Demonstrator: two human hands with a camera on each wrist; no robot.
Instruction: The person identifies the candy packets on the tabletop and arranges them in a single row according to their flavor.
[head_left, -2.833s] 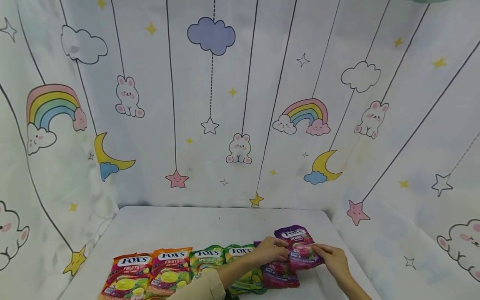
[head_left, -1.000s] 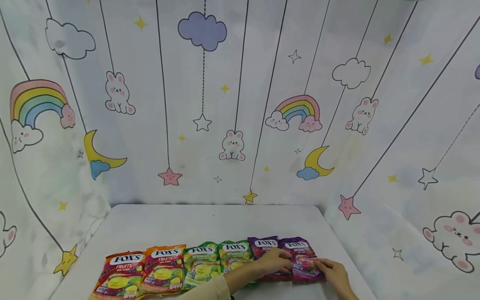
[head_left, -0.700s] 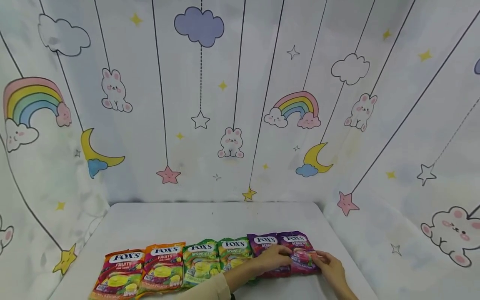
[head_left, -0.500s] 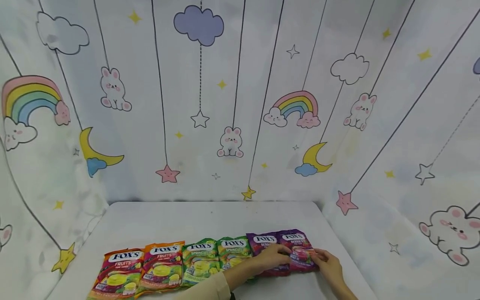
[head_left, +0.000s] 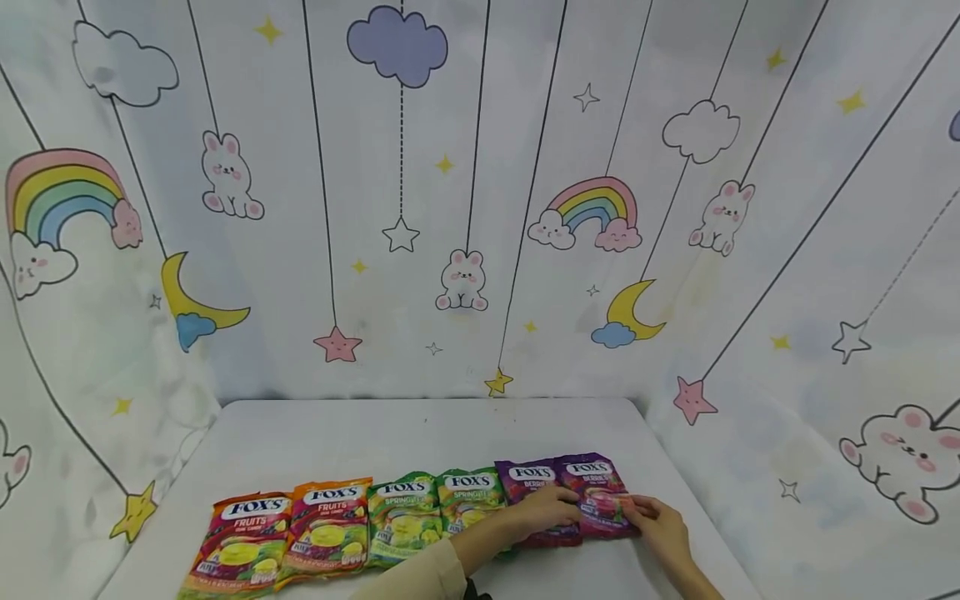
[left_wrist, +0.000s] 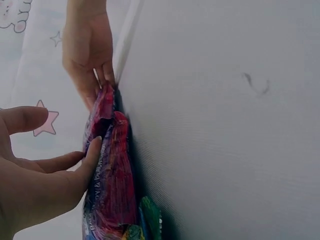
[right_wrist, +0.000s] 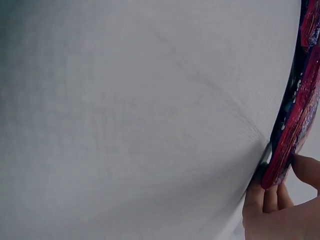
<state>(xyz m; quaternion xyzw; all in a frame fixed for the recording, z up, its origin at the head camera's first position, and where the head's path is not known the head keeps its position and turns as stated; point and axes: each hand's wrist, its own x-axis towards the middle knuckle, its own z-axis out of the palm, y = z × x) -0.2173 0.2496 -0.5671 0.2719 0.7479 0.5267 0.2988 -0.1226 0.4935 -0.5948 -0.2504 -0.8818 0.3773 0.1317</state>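
Observation:
In the head view, two purple FOX'S Berries candy bags lie side by side at the right end of a row. My right hand pinches the right edge of the outer Berries bag, thumb on top; the right wrist view shows the fingers under its edge. My left hand rests fingertips where this bag meets the inner Berries bag. Its thumb stands apart from the bags in the left wrist view. The left hand and forearm cover part of the inner bag.
Left of the purple pair lie two green Springtea bags and two orange Fruits bags, edges touching or slightly overlapping. All are on a white table, backed by a patterned cloth.
The outer Berries bag, earlier held higher and overlapping its neighbour, now lies beside it, top edges nearly level. Over the last second it has shifted slightly; both hands stayed on the bags.

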